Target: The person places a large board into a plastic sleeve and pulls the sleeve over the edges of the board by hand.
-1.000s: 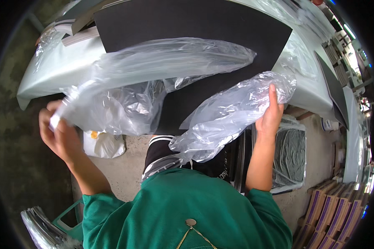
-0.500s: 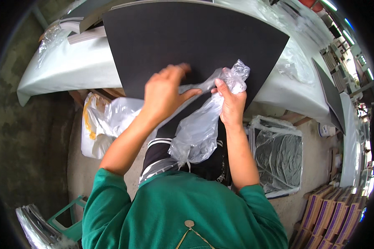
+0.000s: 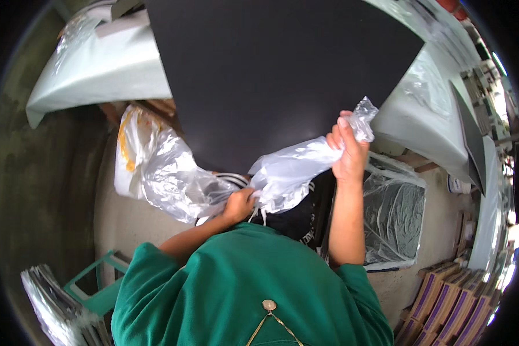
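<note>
A long sheet of clear plastic film [image 3: 297, 164] is bunched up and stretched between my hands above my lap. My right hand [image 3: 350, 151] grips it near its right end, and a crumpled tuft sticks out past the fist. Close to my waist, my left hand [image 3: 240, 206] is closed around the gathered film. From there more film runs left to a plastic bag [image 3: 128, 167] with yellow tape or print on it. Just beyond my hands a large, flat black board [image 3: 288, 75] lies on the table, its near corner reaching toward my lap.
White sheeting [image 3: 112, 75] covers the table on both sides of the board. A film-wrapped dark panel [image 3: 389, 222] rests on the floor at right. Stacked cartons [image 3: 452, 300] stand lower right. A green stool frame [image 3: 101, 282] and wrapped sheets [image 3: 57, 308] are lower left.
My left hand has come down toward my waist and closed on the film. The right hand has moved right and slightly nearer, stretching the film across. My view has shifted, so the board sits higher.
</note>
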`<state>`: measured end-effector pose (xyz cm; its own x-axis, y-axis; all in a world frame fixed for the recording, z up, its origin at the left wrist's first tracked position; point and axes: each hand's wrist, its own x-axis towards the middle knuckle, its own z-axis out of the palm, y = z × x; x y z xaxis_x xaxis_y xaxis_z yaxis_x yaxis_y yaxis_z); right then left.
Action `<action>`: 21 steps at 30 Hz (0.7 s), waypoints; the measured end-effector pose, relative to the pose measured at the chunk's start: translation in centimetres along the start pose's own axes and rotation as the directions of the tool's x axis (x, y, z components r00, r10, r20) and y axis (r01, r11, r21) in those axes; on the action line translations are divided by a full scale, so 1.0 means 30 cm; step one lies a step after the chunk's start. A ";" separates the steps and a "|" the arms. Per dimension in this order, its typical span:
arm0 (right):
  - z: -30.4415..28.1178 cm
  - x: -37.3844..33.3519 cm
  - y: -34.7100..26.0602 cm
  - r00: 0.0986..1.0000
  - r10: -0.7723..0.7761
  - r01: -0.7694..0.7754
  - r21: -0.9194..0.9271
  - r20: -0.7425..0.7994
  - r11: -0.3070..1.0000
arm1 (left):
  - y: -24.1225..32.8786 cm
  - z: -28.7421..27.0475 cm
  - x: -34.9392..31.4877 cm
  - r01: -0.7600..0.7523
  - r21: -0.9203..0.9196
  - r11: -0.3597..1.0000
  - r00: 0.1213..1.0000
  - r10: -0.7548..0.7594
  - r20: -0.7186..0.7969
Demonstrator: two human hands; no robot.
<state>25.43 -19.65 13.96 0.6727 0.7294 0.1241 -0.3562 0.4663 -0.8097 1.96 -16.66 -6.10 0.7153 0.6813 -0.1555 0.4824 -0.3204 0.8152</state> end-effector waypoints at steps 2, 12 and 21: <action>-0.018 -0.038 -0.012 0.988 0.122 -0.095 -0.263 0.090 0.960 | 0.125 -0.082 0.026 -0.038 -0.141 0.989 0.998 0.032 -0.045; 0.032 -0.101 0.057 0.844 0.338 -0.249 -0.254 0.416 0.934 | 0.581 -0.445 0.110 -0.165 -0.567 0.807 0.908 0.348 0.232; 0.088 -0.076 -0.053 0.927 0.285 -0.291 -0.013 0.245 0.957 | 0.593 -0.444 0.164 -0.113 -0.790 0.603 0.899 0.400 0.177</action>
<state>22.76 -20.74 16.49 0.3630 0.9315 0.0245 -0.5280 0.2273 -0.8183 7.32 -10.25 15.08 0.9259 0.3675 0.0876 -0.1892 0.2502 0.9495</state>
